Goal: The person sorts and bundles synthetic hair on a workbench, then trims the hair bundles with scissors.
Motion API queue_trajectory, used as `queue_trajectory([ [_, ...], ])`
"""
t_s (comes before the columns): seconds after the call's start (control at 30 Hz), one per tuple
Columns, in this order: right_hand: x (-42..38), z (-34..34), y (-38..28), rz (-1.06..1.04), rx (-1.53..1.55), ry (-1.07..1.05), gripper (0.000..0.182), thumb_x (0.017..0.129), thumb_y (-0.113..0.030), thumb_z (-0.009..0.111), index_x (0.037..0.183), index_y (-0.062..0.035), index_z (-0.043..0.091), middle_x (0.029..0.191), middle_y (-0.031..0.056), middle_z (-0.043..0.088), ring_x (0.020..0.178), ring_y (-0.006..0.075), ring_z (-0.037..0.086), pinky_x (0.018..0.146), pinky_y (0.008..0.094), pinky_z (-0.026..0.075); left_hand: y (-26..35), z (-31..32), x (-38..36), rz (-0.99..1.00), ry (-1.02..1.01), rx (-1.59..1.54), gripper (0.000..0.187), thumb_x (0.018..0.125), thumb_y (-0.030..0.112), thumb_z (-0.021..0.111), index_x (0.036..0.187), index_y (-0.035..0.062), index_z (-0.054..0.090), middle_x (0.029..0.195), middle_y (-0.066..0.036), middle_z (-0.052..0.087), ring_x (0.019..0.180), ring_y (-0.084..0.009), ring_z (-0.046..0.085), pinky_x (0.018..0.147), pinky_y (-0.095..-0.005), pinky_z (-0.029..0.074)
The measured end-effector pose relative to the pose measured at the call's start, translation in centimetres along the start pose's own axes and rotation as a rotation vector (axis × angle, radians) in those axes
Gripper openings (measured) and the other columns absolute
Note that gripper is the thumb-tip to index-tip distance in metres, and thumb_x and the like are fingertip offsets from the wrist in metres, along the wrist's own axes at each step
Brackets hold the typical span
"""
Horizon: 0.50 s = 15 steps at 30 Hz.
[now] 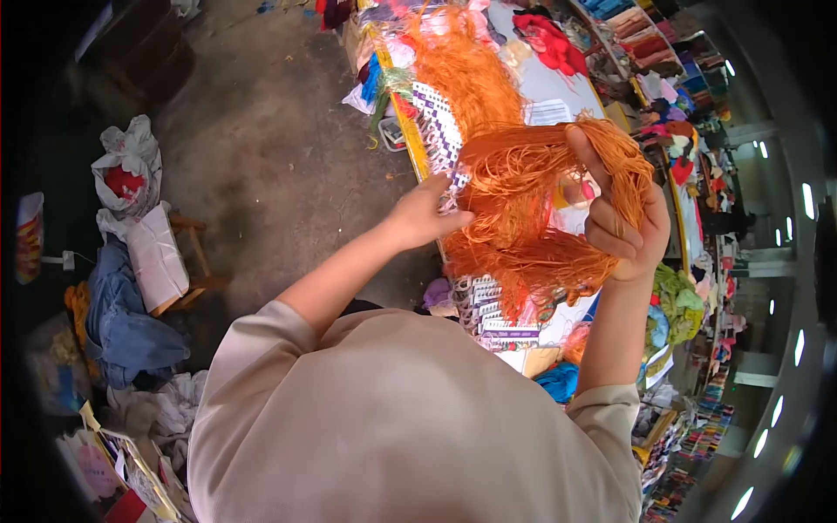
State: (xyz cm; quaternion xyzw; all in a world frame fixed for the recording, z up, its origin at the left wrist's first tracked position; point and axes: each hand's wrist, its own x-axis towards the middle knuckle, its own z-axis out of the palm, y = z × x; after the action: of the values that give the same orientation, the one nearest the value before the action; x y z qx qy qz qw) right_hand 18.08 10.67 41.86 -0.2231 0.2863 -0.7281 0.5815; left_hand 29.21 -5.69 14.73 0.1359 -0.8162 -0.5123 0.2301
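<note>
A large looped skein of orange thread (514,174) hangs in front of me above the table. My right hand (632,227) is hooked through its right end, the strands running over the palm and between the fingers, with the index finger pointing up. At the skein's left edge my left hand (423,213) has thumb and fingers closing on the strands; the fingertips are partly hidden. Beyond the skein, more loose orange thread (466,74) lies spread along the table. White cards with purple print (438,122) line the table's left side, and others (506,333) lie nearer to me.
The long table (571,87) has a yellow edge and bears a red thread bundle (554,44) and a paper sheet (547,112). Green thread (678,301) and blue thread (558,381) lie to the right. On the left floor stand a stool (196,253) and a white bag (131,157).
</note>
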Motion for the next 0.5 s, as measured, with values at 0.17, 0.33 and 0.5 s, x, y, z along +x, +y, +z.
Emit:
queue_trajectory([
  [0.17, -4.2, 0.0, 0.2, -0.098, -0.041, -0.035, 0.065, 0.097, -0.015, 0.047, 0.15, 0.0021, 0.012, 0.155, 0.0266, 0.015, 0.05, 0.0048, 0.046, 0.04, 0.0178, 0.043, 3.6, 4.1, 4.5, 0.102, -0.016, -0.32, 0.057, 0.079, 0.029, 0.077, 0.126, 0.0022, 0.056, 0.119, -0.016, 0.063, 0.116, -0.0242, 0.057, 0.102, -0.0362, 0.042],
  [0.33, -10.9, -4.6, -1.6, -0.3, 0.039, 0.217, 0.044, 0.098, -0.009, 0.044, 0.137, 0.008, 0.033, 0.136, 0.0227, 0.049, 0.052, 0.0038, 0.047, 0.043, 0.0162, 0.045, 5.6, -3.1, 8.4, -0.125, 0.091, -0.921, 0.026, 0.087, 0.003, 0.063, 0.113, -0.0036, 0.063, 0.1, -0.008, 0.069, 0.087, -0.0158, 0.065, 0.078, -0.0294, 0.053],
  [0.5, -13.5, -9.5, -0.3, -0.281, 0.032, 0.432, 0.027, 0.097, -0.006, 0.046, 0.12, 0.0066, 0.048, 0.108, 0.0174, 0.062, 0.051, 0.0037, 0.042, 0.044, 0.0167, 0.04, 12.6, -10.7, 10.9, -0.034, 0.002, -0.581, 0.025, 0.077, -0.007, 0.058, 0.099, -0.0019, 0.069, 0.084, -0.003, 0.069, 0.074, -0.0114, 0.063, 0.067, -0.0257, 0.05],
])
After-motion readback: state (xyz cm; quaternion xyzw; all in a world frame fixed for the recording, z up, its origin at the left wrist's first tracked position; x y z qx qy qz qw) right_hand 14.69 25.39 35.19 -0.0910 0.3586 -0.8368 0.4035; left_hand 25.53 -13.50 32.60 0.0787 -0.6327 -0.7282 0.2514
